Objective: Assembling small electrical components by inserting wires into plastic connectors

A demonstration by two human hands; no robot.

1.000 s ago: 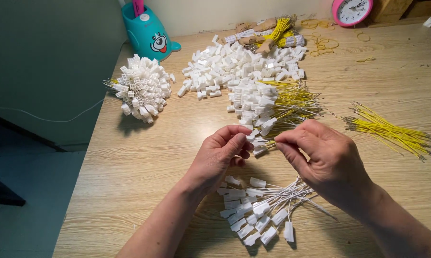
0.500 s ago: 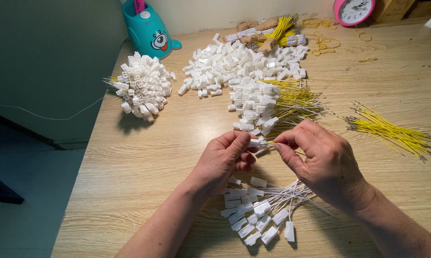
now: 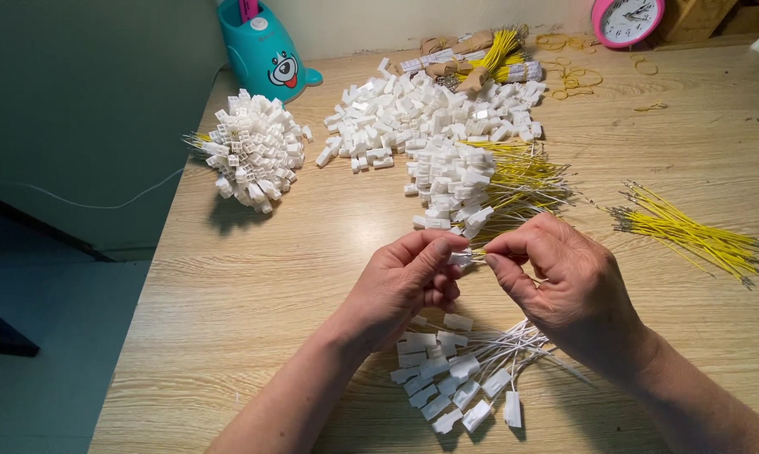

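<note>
Connector [image 3: 461,259] is sitting pinched in the left hand [image 3: 405,286] fingertips above the table [image 3: 253,277] | right hand [image 3: 569,282] is gripping what looks like a yellow wire [image 3: 479,251], mostly hidden, lying left-right with its tip pointing into the connector | both hands are meeting at it, equally near

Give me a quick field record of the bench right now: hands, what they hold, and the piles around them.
left hand: pinches a small white connector
right hand: fingertips meet the left hand's at the connector, on a yellow wire
below hands: white-wired connectors fanned on the wooden table
above hands: yellow-wired connectors; loose white housings
left: round connector bundle
right: loose yellow wires
far edge: teal holder, pink clock
</note>
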